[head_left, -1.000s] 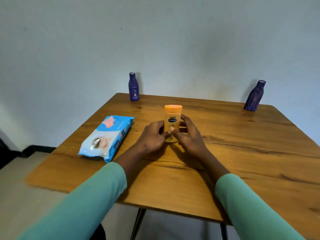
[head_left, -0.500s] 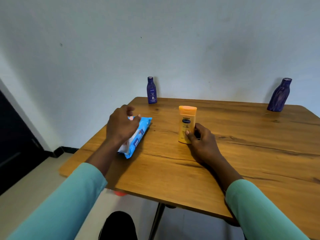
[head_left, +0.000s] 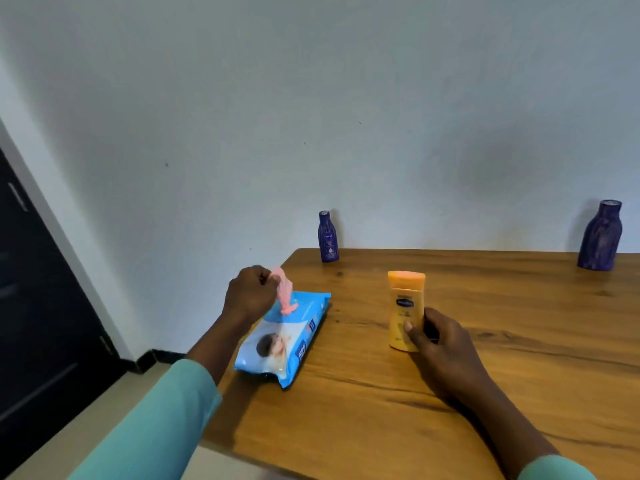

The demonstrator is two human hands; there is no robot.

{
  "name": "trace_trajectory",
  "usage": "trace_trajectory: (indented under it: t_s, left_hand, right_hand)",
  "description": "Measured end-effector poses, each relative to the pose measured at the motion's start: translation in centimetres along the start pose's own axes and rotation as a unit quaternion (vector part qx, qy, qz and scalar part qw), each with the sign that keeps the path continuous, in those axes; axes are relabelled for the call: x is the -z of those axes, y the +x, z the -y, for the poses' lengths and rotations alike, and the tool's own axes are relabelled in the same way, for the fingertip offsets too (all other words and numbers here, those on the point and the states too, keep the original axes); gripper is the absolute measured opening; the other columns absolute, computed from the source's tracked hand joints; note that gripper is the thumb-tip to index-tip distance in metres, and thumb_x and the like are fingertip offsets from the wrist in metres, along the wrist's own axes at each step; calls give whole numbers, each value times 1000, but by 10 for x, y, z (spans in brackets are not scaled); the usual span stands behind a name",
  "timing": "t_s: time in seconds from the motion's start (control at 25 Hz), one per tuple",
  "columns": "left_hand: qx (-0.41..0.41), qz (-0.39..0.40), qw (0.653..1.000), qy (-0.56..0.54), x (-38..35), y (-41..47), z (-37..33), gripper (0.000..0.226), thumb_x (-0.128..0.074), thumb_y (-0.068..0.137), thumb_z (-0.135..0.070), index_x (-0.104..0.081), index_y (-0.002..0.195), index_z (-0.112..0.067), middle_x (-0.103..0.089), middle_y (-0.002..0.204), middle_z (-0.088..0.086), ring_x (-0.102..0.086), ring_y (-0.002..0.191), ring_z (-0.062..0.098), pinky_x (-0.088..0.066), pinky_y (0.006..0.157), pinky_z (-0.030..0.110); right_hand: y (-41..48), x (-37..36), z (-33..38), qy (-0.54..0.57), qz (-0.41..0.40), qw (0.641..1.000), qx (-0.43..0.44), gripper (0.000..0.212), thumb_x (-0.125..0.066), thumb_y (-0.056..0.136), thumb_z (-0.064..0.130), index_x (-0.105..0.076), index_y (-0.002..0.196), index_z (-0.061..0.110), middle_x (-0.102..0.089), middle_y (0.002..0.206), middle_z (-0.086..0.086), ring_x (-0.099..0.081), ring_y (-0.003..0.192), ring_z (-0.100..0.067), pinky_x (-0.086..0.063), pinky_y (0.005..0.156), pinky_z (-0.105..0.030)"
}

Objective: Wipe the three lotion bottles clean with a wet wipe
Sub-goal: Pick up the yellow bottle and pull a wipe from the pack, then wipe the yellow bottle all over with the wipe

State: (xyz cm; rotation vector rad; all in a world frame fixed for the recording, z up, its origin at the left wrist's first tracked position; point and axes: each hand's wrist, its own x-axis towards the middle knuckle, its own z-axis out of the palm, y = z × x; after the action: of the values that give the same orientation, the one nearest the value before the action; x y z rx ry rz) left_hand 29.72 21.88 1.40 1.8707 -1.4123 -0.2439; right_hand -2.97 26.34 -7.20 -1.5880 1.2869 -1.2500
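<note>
left hand [head_left: 250, 296] pinches the pack [head_left: 277, 344] flap [head_left: 284, 292], lifted; right hand [head_left: 446, 358] grips upright orange bottle [head_left: 406, 296], right of pack.

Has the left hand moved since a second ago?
Yes. The left hand went left from the orange lotion bottle to the wet wipe pack, pinching its pink flap.

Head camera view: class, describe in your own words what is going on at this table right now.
A person's left hand pinches the pink flap of the blue wet wipe pack, peeled up off the pack. The right hand holds the orange lotion bottle upright on the wooden table. The small dark blue bottle and the larger dark blue bottle stand untouched at the far edge. No wipe is out yet.
</note>
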Motion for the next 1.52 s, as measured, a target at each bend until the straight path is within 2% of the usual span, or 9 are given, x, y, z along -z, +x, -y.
trace_trajectory:
  t_s: [0.24, 0.32, 0.44, 0.52, 0.68, 0.8, 0.96, 1.2, 1.52]
  left_hand:
    - [-78, -128, 938, -312, 44, 6, -76, 13, -61, 104, -24, -62, 100, -12, -75, 89, 18, -77, 67, 25, -63, 61, 37]
    - [-145, -143, 929, -307, 44, -4, -96, 13, -65, 101, -19, -60, 107, -8, -74, 96, 14, -78, 71, 24, -63, 60, 36]
    - [-240, -122, 926, -263, 16, -16, -116, 8, -71, 95, -12, -66, 99, -17, -76, 91, 0, -77, 77, 19, -62, 66, 35]
    - [-257, -86, 929, -254, -25, -27, -121, 13, -72, 93, -11, -73, 96, -24, -77, 85, -6, -75, 75, 17, -61, 68, 31]
    - [-219, 8, 936, -277, -110, -45, -107, 21, -71, 97, -21, -77, 116, -25, -77, 104, -6, -74, 90, 13, -65, 75, 46]
    - [-194, 37, 944, -265, -142, -41, -107, 27, -72, 96, -23, -68, 121, -32, -72, 109, -12, -71, 95, 7, -65, 74, 34]
    - [-250, -26, 940, -232, -168, -22, -123, 16, -73, 94, -20, -73, 109, -26, -70, 102, -10, -67, 89, 3, -56, 67, 21]
    - [-319, 75, 918, -222, -202, -5, -107, 24, -74, 95, -29, -78, 118, -24, -63, 108, -5, -64, 98, 2, -56, 74, 15]
    - [-194, -1, 953, -232, -206, 23, -102, 27, -68, 98, -17, -74, 123, -26, -62, 111, -3, -62, 100, 10, -52, 67, 6]
  right_hand:
    - [16, -5, 10, 31, -10, 999, -13, 15, -65, 101, 25, -63, 115, 31, -73, 111, 7, -69, 104, -14, -57, 91, -37]
    - [15, -13, 11, 80, -4, 996, -32, 19, -65, 101, 21, -65, 120, 27, -74, 116, 0, -71, 107, -17, -60, 94, -44]
    - [23, -18, 25, 252, 1, 964, -89, 22, -61, 104, 12, -66, 125, 18, -74, 115, -12, -73, 103, -31, -65, 77, -53]
    - [41, -11, 27, 269, -22, 958, -100, 23, -57, 106, 12, -66, 126, 18, -74, 113, -15, -74, 99, -37, -64, 71, -54]
    - [64, 1, 16, 255, -40, 957, -134, 27, -47, 106, 9, -63, 124, 20, -74, 105, -22, -75, 81, -45, -61, 73, -61]
    - [73, 5, 9, 241, -29, 962, -127, 25, -41, 107, 11, -61, 122, 15, -72, 104, -29, -69, 69, -41, -58, 59, -46]
    - [92, 12, -3, 201, -19, 977, -61, 30, -42, 107, 10, -59, 131, 15, -73, 91, -24, -65, 57, -34, -53, 49, -33]
    - [102, 21, -28, 165, -23, 983, -70, 33, -46, 109, 18, -57, 140, 18, -72, 95, -23, -67, 59, -32, -57, 58, -40]
    - [106, 17, -22, 135, -18, 988, -70, 40, -53, 107, 15, -56, 147, 19, -75, 102, -22, -75, 75, -26, -59, 54, -36]
